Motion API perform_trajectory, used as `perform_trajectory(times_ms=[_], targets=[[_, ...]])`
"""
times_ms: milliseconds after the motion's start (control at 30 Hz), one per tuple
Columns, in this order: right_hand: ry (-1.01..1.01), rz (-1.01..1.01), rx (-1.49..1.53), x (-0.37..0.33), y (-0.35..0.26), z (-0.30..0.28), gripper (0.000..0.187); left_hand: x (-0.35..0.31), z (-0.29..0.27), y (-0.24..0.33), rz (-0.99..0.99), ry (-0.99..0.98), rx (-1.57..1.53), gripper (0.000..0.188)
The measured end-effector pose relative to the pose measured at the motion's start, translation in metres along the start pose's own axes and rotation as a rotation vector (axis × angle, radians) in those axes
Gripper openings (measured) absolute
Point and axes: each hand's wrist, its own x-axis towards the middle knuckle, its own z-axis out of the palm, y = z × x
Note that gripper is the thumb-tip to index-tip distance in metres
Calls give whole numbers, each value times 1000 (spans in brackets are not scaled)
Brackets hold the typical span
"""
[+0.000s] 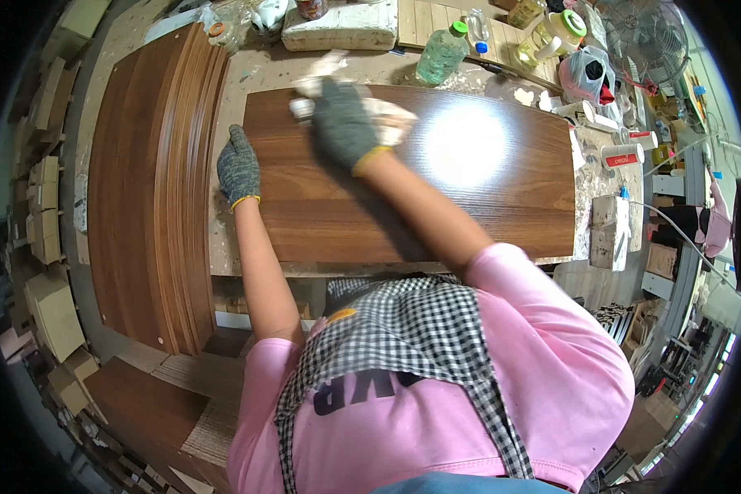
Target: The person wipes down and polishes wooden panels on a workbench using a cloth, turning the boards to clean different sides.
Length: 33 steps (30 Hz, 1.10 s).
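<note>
A dark brown wood-grain panel lies flat on the worktable in front of me, with a bright glare on its right half. My right hand, in a grey knit glove with a yellow cuff, is closed on a whitish cloth over the panel's upper left part; the cloth's loose end looks blurred. My left hand, gloved the same way, grips the panel's left edge, its fingers partly hidden. Close to its left stands a stack of similar brown panels.
Along the far side are a green-capped bottle, a yellowish jug and a white block. Paper cups and a plastic bag sit at right, near a fan. Cartons stand left; another person is far right.
</note>
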Motion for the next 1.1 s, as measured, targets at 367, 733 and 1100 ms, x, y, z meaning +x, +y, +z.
perform_trajectory(times_ms=[367,733,1100], targets=[[102,309,-149,-70,117,-113,33,20,25,-46,325,47,91,64],[266,154,-163,-111,147,-115,39,45,28,-63,368,-50,239,48],[409,792,-399,-225,379,-297,35,36,27,-51,329,-70,531,52]])
